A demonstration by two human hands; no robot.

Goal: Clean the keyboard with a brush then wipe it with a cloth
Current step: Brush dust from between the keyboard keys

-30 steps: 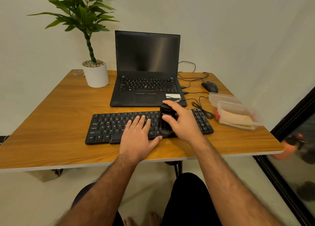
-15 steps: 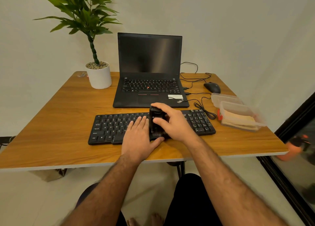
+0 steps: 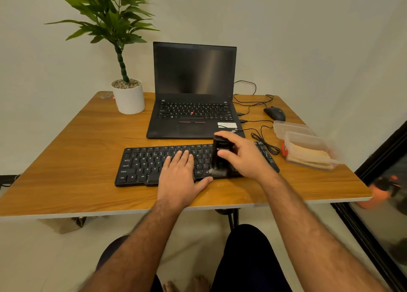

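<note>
The brushing step is in hand. The black keyboard (image 3: 196, 163) lies across the front of the wooden tabletop (image 3: 66, 164), just before the open laptop (image 3: 195, 93). The right hand (image 3: 244, 157) is seen with its grip clamped round the upright black brush (image 3: 220, 155), thumb on the near side and fingers curled over the top. The pale bristles are pressed onto the keys at the keyboard's front edge, right of centre. The keyboard is steadied by the left hand (image 3: 179, 172), laid flat with fingers straight on the middle keys, grip apart, nothing held.

Judged from this, the brushing is only part done; the left half of the keys looks not yet reached, though that cannot be told for sure. The next stroke calls for the bristles to be dragged along the rows while the board is held firmly, so that it is not shoved toward the laptop or the coiled cable (image 3: 264, 142).

The wiping is still to be done. A folded tan cloth (image 3: 310, 156) is seen in the clear container (image 3: 295, 137) at the right side of the tabletop, well apart from both hands.
</note>
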